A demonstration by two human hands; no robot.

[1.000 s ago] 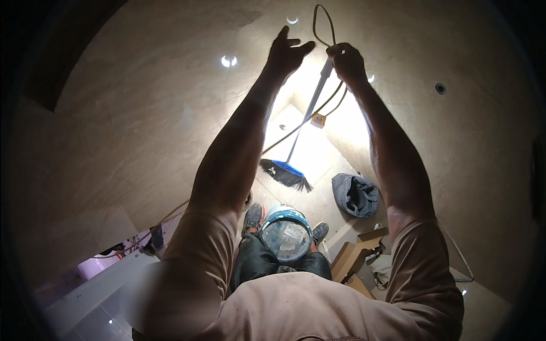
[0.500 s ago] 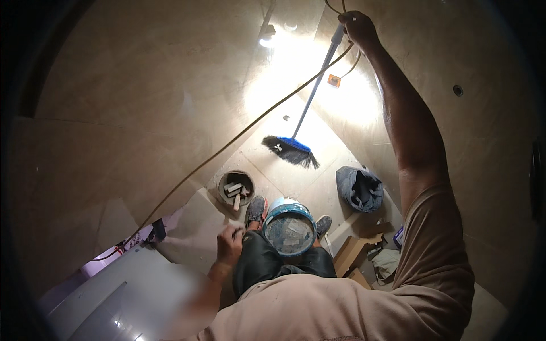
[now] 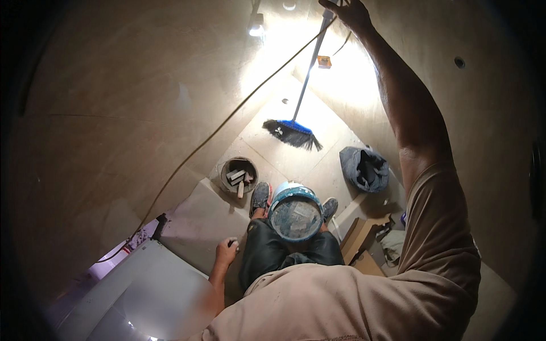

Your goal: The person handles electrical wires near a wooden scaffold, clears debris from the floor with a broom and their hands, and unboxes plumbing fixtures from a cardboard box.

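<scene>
At the top of the view my right hand [image 3: 354, 16], arm stretched far out, is closed around the upper handle of a broom [image 3: 309, 74]. The broom's blue head and dark bristles rest on the floor tiles. A thin cable [image 3: 227, 121] runs from beside that hand down to the lower left. My left hand [image 3: 226, 251] hangs low by my left thigh with its fingers curled; what they hold, if anything, cannot be made out. Nearest my legs is a round bucket [image 3: 296, 219] with a blue-green rim and a grey, smeared surface inside.
A smaller bucket [image 3: 224, 170] with handled tools stands left of my feet. To the right sit a dark, bag-like container [image 3: 364, 170] and cardboard [image 3: 359, 241]. A lit lamp [image 3: 257, 25] and an orange box [image 3: 324, 62] are at the walls. A pale panel [image 3: 122, 287] lies lower left.
My view has tilted, so the broom and buckets sit differently in it. My right hand still grips the broom, now closer to the top edge. My left hand sits lower, away from my knee.
</scene>
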